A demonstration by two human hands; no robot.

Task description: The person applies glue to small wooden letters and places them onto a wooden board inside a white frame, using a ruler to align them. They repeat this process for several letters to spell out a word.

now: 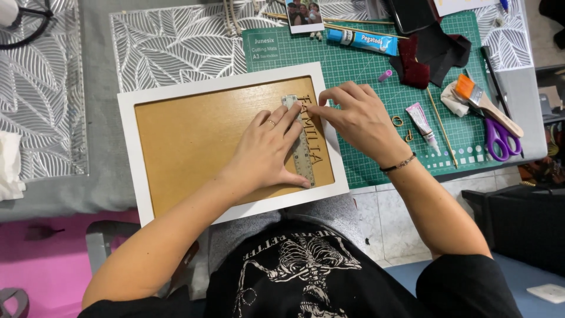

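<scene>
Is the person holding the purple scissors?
No, the purple scissors lie on the green cutting mat, while the left hand presses a ruler and the right hand touches the wooden letters.

The bare brown wooden panel (188, 135) left of the clear plastic ruler (301, 144) lies open; right, the green cutting mat (359, 88) is crowded (glue tubes, purple-handled scissors (499, 140)).

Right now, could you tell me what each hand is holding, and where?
Nothing is lifted. The left hand presses the ruler flat along its length; the right hand fingertips touch the top wooden letter.
</scene>
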